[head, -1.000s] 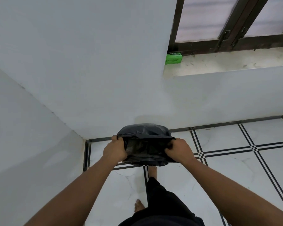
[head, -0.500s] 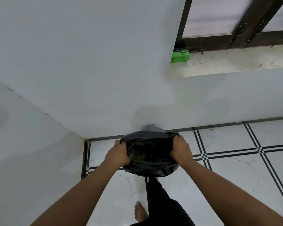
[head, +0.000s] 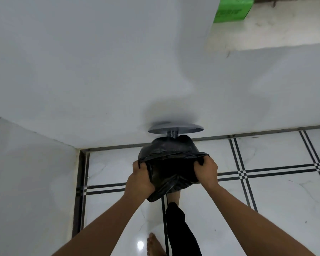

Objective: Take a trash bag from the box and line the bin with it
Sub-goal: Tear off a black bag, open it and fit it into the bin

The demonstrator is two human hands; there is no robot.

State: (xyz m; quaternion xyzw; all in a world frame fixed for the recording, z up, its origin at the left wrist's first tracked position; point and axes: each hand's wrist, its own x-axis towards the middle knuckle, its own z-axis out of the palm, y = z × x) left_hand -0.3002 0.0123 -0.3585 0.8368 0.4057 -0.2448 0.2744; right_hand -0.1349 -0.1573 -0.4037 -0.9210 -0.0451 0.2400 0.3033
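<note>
A black trash bag point(head: 171, 169) hangs stretched between my hands over the bin, whose body is hidden under the plastic. My left hand point(head: 139, 179) grips the bag's left edge and my right hand point(head: 206, 171) grips its right edge. The bin's grey lid point(head: 175, 128) stands raised on its hinge just behind the bag, against the white wall. The green trash bag box point(head: 232, 10) sits on the window ledge at the upper right.
White walls meet in a corner at the left point(head: 78, 150). The floor is glossy white tile with black lines point(head: 266, 182). My bare foot point(head: 154, 244) and a black trouser leg point(head: 183, 231) are below the bag.
The view has dropped and moved closer. My hands have pulled the bag lower around the bin, and the raised grey lid now shows behind it.
</note>
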